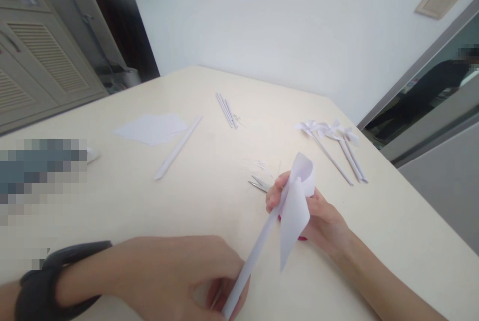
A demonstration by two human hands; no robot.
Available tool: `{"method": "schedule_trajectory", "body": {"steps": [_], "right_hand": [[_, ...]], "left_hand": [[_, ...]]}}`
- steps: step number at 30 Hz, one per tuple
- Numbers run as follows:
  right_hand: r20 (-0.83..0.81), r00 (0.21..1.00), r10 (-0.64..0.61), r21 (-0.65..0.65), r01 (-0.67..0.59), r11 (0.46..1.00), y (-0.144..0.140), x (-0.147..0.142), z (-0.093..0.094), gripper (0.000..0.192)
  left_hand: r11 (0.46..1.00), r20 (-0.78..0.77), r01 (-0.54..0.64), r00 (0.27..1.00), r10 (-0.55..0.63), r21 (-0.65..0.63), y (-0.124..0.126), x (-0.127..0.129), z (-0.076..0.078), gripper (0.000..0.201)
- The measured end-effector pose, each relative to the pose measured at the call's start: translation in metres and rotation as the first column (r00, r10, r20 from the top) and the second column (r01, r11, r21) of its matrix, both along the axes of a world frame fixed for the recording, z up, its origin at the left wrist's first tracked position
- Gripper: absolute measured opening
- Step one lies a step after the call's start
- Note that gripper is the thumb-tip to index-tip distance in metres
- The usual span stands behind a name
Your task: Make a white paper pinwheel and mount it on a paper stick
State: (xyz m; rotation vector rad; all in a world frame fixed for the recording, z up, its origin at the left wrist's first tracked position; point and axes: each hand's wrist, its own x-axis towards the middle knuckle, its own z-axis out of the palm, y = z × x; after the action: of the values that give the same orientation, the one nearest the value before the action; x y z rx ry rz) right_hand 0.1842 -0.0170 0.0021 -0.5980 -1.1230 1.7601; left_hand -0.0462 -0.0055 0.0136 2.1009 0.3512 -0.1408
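A white paper pinwheel [297, 196] on a rolled paper stick is held between my two hands, tilted toward the upper right. My left hand [187, 276], with a black band on its wrist, grips the lower end of the stick [252, 258]. Up at the pinwheel's head, my right hand [318, 216] closes around the paper and the top of the stick; part of its fingers is hidden behind the blades. Scissors [260, 184] lie under and beside my right hand, blades showing and red handles [302, 238] partly covered.
Finished paper pinwheels [333, 134] lie at the right of the table. Several thin paper rolls [226, 110] sit at the back, near small scraps [261, 164]. White sheets [149, 129] and a longer paper roll [178, 147] rest at left. Another person [430, 91] is beyond the doorway.
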Motion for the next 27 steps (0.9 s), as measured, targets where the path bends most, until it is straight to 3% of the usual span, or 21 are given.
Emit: {"method": "schedule_trajectory", "body": {"steps": [10,17,27], "right_hand": [[0.095,0.977,-0.19,-0.028,0.193,0.981,0.001,-0.008,0.003,0.015],[0.104,0.969,-0.223,-0.077,0.231,0.97,0.002,-0.004,0.006,0.017],[0.127,0.952,-0.277,-0.048,0.285,0.957,0.01,0.0,0.013,0.025]], "left_hand": [[1.0,-0.021,-0.005,1.0,0.005,-0.023,0.005,0.001,-0.001,0.01],[0.994,-0.016,-0.072,0.997,0.071,-0.083,0.007,0.003,-0.002,0.011],[0.925,0.026,-0.178,0.98,0.197,-0.335,0.016,0.005,-0.007,0.033]]}}
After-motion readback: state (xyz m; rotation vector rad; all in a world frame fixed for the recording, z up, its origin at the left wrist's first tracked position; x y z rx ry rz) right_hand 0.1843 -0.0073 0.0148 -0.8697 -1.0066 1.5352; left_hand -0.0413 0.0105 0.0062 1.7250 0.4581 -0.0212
